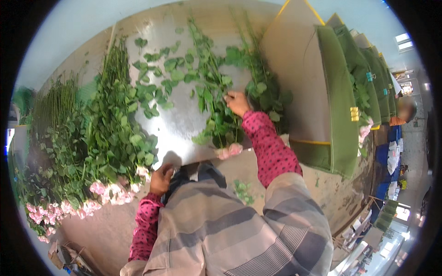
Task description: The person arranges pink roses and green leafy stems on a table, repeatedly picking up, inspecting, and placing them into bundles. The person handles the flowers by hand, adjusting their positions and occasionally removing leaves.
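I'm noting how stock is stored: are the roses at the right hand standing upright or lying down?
Lying down: their leafy stems stretch along the metal tabletop, with the pink blooms at its near edge.

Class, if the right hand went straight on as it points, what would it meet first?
The right hand would likely meet the middle leafy rose stems; depth is unclear, so it may already touch them.

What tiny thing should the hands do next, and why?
Perhaps the right hand should gently gather the middle rose stems, because it is right at them, while the left hand is down by the table's near edge.
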